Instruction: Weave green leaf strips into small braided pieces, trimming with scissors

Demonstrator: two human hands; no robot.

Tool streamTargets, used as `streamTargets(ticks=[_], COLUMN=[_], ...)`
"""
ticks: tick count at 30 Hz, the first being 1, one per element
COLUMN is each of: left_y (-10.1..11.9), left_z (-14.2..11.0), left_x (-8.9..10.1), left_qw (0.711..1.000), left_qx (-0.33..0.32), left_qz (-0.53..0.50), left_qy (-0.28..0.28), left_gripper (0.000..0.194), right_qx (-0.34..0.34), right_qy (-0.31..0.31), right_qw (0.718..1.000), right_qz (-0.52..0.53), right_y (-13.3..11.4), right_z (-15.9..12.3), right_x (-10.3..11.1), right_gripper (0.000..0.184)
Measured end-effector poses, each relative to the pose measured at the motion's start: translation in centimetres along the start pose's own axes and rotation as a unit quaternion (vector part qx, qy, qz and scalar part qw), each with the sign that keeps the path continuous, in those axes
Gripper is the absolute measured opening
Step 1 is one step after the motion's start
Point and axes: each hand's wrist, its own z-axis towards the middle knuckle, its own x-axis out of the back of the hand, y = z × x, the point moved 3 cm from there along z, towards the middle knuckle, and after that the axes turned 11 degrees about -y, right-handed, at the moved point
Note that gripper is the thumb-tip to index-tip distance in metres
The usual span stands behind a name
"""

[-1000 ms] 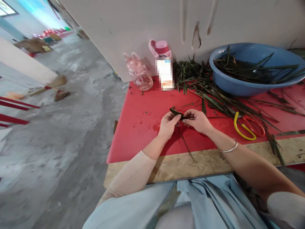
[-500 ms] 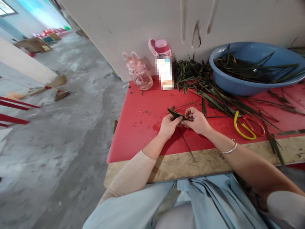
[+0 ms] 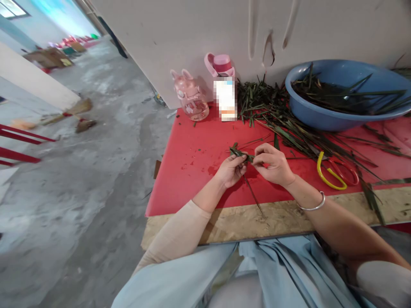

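My left hand (image 3: pixel 233 169) is closed on a folded green leaf piece (image 3: pixel 237 152), pinched between thumb and fingers above the red sheet (image 3: pixel 189 184). A thin dark strip (image 3: pixel 253 194) trails below it towards the wooden edge. On the other side, my right hand (image 3: pixel 272 164) has its fingers curled in a pinch at the right end of the same leaf. Scissors (image 3: pixel 334 171) with one yellow and one red handle lie to the right of that hand. Long leaf strips (image 3: pixel 298 137) are heaped behind them.
A blue basin (image 3: pixel 321 120) holding leaves stands at the back right. Cut leaf pieces (image 3: pixel 257 98) are piled beside it. A pink rabbit-eared bottle (image 3: pixel 192 100) and a pink-lidded bottle (image 3: pixel 222 64) stand against the white panel (image 3: pixel 192 34). Brooms (image 3: pixel 85 124) lie on the floor at left.
My right hand has moved slightly right, away from my left hand, and its wrist is raised a little. The leaf's right end now shows between the hands. The view has shifted slightly.
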Motion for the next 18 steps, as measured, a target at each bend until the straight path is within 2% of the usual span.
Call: streamTargets(ticks=[3, 7, 10, 13, 15, 16, 18], left_y=[-0.2, -0.2, -0.1, -0.1, -0.2, -0.2, -0.3], left_z=[0.1, 0.0, 0.0, 0.1, 0.1, 0.2, 0.2], left_x=[0.1, 0.1, 0.3, 0.5, 0.6, 0.6, 0.5], left_qw=[1.000, 0.999, 1.000, 0.999, 0.998, 0.998, 0.997], left_qx=[0.015, 0.023, -0.001, -0.028, -0.043, -0.050, -0.060], left_qz=[-0.012, -0.013, 0.006, 0.024, 0.033, 0.037, 0.044], left_qy=[-0.018, -0.032, -0.023, 0.001, 0.012, 0.016, 0.015], left_gripper=[0.011, 0.013, 0.014, 0.017, 0.019, 0.020, 0.022], right_qx=[0.027, 0.014, -0.035, -0.115, -0.198, -0.254, -0.361], right_qy=[-0.011, 0.003, 0.004, -0.024, -0.046, -0.061, -0.077], right_qw=[1.000, 1.000, 0.999, 0.991, 0.968, 0.945, 0.877], right_qz=[-0.011, -0.018, -0.022, -0.065, -0.144, -0.198, -0.306], right_y=[-0.2, -0.4, -0.6, -0.3, 0.5, 1.2, 2.5], right_z=[-0.2, 0.0, 0.4, -0.6, -3.0, -4.6, -8.4], right_x=[-0.2, -0.4, 0.5, 3.4, 6.1, 7.5, 10.1], right_gripper=[0.017, 0.020, 0.033, 0.034, 0.024, 0.023, 0.029])
